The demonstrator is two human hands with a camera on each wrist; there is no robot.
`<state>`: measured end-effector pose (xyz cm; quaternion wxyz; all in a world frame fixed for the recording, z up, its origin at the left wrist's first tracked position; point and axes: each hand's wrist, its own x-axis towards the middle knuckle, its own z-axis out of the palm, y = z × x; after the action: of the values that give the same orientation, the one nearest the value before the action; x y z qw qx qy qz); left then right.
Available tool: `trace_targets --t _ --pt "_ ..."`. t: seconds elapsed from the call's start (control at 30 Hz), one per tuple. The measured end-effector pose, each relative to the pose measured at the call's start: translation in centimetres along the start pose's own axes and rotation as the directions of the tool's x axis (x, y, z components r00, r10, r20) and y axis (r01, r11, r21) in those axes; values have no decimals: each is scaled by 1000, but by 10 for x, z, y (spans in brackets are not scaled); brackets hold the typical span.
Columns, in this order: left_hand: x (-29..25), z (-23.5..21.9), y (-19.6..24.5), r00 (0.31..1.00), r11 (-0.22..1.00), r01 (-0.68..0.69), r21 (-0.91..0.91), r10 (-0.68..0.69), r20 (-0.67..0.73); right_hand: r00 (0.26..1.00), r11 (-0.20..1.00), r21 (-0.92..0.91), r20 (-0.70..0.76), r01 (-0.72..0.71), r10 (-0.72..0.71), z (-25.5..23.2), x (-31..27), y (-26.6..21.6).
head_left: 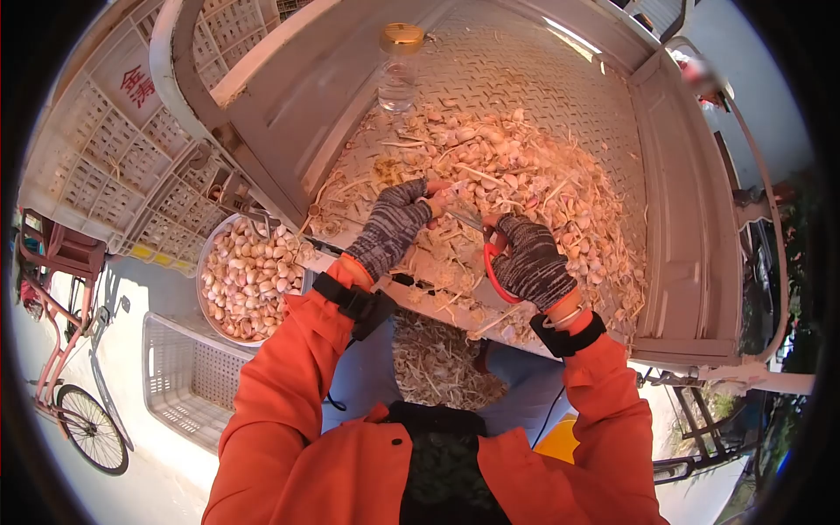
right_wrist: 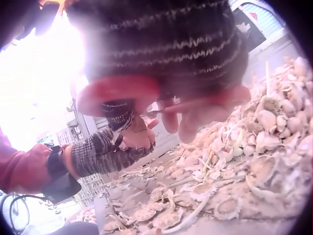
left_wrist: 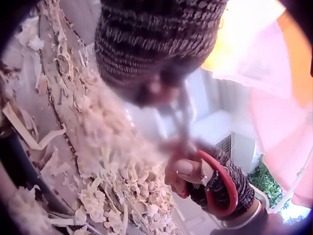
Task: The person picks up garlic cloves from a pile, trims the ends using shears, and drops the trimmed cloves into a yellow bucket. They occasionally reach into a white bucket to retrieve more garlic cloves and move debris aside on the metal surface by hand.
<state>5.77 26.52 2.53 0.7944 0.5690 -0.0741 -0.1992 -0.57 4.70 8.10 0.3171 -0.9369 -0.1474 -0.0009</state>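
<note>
Red-handled scissors [head_left: 493, 267] are in my right hand [head_left: 532, 262], fingers through and round the handles; the blades point toward my left hand [head_left: 394, 223]. Both hands wear grey knitted fingerless gloves. My left fingers are curled at the scissor tips and pinch what looks like a piece of garlic [head_left: 456, 188], mostly hidden by them. The left wrist view shows the red handle [left_wrist: 228, 183] round my right hand [left_wrist: 188, 174]. In the right wrist view my left hand [right_wrist: 120, 144] is beyond the blurred handle [right_wrist: 117, 93]. Behind both hands lies a heap of garlic [head_left: 525, 166].
A round basin of cloves [head_left: 254, 280] stands at the left, above an empty crate [head_left: 188, 376]. A clear jar with a gold lid [head_left: 400, 70] stands on the metal bed [head_left: 525, 79]. Stalks and skins litter the near edge; stacked crates [head_left: 105, 140] stand upper left.
</note>
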Motion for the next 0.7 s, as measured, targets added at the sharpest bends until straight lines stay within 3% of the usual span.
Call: trace_targets --t 0.13,0.3,0.37,0.4,0.47,0.5,0.53,0.57,0.6,0.63,0.67,0.7 --pt "-15 16 6 998 989 -26 148 34 -51 996 991 -120 48 -66 72 -5 -8 -7" --pt "-37 30 20 995 952 54 302 -26 -99 994 994 -59 60 -87 91 1 -13 -15" --pt "-38 28 17 994 925 74 373 -39 -100 998 993 -115 56 -11 17 -1 -16 -17" --pt "-41 28 16 994 943 50 329 -15 -108 998 994 -109 53 -17 23 3 -17 -11" --pt "-48 26 9 993 957 40 287 -7 -115 981 982 -61 -71 176 -181 17 -22 5" --pt "-48 22 6 998 983 -10 185 20 -53 981 983 -56 -74 173 -177 16 -24 5" --pt "-45 17 4 998 995 -55 79 55 2 959 727 628 226 -277 170 12 -27 2" --pt "-41 11 1 999 995 -50 82 50 -1 749 -38 764 639 -644 176 11 -31 1" --pt "-35 6 0 1000 1000 13 -21 -14 -28 831 34 832 549 -554 94 16 -30 -2" --pt "-28 1 -1 996 989 75 -125 -81 -47 828 27 830 553 -558 93 13 -27 0" --pt "-17 -5 0 989 960 147 -238 -148 14 857 143 866 428 -480 287 8 -23 2" --pt "-2 -13 -2 988 960 153 -235 -153 15 853 274 869 262 -412 451 2 -19 7"
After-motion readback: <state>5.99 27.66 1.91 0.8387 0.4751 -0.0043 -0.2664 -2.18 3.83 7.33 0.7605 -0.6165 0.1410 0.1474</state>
